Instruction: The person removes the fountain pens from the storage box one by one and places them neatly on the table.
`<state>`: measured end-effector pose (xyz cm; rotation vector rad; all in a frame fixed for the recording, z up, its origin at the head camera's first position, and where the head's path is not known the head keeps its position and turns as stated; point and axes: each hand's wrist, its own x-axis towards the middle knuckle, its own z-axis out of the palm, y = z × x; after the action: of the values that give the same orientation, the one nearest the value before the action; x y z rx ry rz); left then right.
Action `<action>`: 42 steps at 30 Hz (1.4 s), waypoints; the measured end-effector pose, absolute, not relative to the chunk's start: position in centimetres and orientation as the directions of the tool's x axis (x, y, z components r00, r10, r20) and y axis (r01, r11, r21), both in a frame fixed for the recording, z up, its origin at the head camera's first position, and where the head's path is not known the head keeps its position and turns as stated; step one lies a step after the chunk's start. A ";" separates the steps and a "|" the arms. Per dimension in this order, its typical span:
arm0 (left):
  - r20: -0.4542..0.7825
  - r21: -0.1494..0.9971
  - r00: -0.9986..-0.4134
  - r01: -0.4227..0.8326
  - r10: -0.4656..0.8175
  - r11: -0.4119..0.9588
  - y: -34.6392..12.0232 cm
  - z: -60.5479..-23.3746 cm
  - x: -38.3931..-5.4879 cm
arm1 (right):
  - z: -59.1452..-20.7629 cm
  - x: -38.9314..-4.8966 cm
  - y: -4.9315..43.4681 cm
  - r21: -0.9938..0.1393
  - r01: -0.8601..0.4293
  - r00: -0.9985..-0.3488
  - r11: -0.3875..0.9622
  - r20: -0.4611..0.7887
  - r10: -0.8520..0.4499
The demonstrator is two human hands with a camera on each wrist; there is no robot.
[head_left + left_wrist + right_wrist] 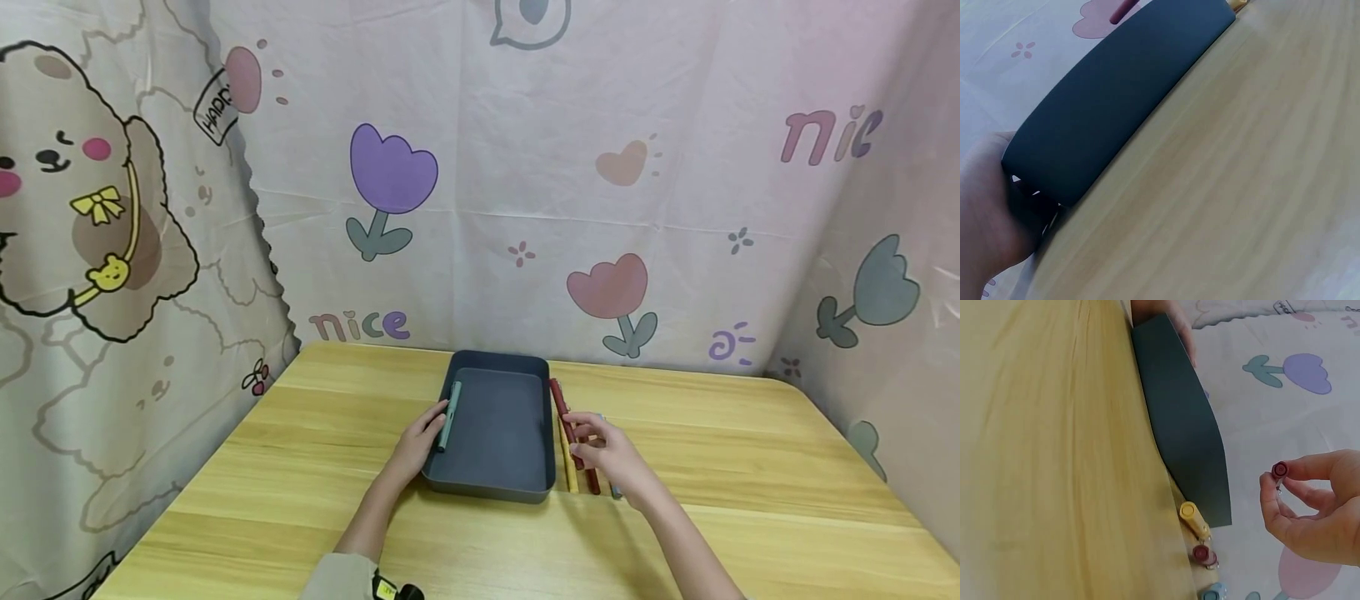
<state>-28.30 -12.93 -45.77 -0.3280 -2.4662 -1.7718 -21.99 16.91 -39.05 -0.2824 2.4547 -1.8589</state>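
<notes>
A dark grey tray (491,492) lies on the wooden table, and a green pen (450,417) rests inside along its left wall. My left hand (417,446) grips the tray's left side, fingertips at the rim beside that pen. Between thumb and fingers, my right hand (611,454) pinches a red pen (1280,469), held above the table just right of the tray. Under it lie a yellow pen (1192,519), a second red pen (1202,554) and a light blue pen (1214,592), side by side, partly hidden by the right hand in the head view.
The wooden table (300,508) extends to both sides and in front of the tray. A printed curtain (487,167) hangs behind the table's back edge and along both sides.
</notes>
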 end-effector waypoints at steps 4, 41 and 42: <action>0.190 0.927 -0.974 0.219 0.123 0.304 -12.9 -45.8 -28.3 | -39.1 -21.8 17.7 -0.956 -0.092 -0.987 0.278 0.050 -0.154; 0.190 0.934 -0.974 0.218 0.122 0.284 -12.9 -46.2 -28.4 | -39.9 -20.9 23.3 -0.941 -0.051 -0.998 0.334 0.034 -0.057; 0.189 0.934 -0.974 0.217 0.124 0.285 -12.9 -46.1 -28.4 | -40.0 -20.9 23.4 -0.941 -0.050 -0.998 0.335 0.033 -0.056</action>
<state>-28.41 -12.92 -46.13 -0.3266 -2.4531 -1.8035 -20.86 23.45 -39.97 -0.1020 2.5626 -1.8058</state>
